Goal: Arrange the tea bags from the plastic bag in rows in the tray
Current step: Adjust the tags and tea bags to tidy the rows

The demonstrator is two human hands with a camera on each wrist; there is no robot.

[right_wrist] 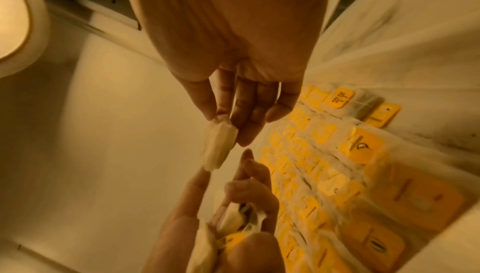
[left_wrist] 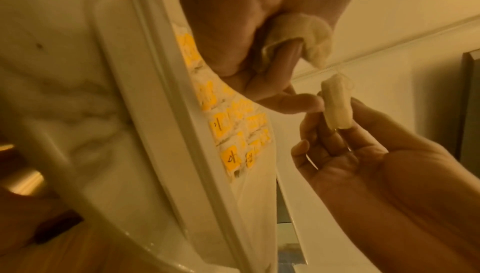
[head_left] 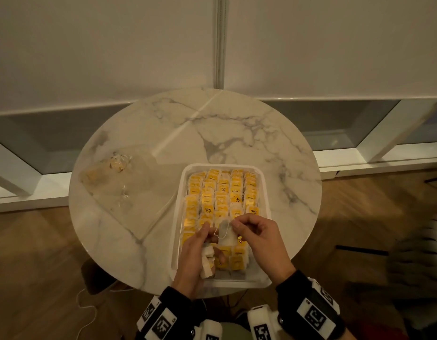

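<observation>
My right hand (head_left: 255, 238) pinches one tea bag (head_left: 226, 234) by its top edge, above the tray's (head_left: 179, 214) near rows; my left hand (head_left: 196, 258) grips spare bags; light, limp paper, probably tears easily; string may snag; plastic bag (head_left: 109, 173) lies on the counter (head_left: 237, 128).

A round white marble bench (head_left: 237, 133) with grey veins stands on a wooden floor (head_left: 33, 266). Beyond the fingers, pale roller blinds (head_left: 102, 45) hang over windows above a white sill (head_left: 374, 159). The light is dim and warm.
</observation>
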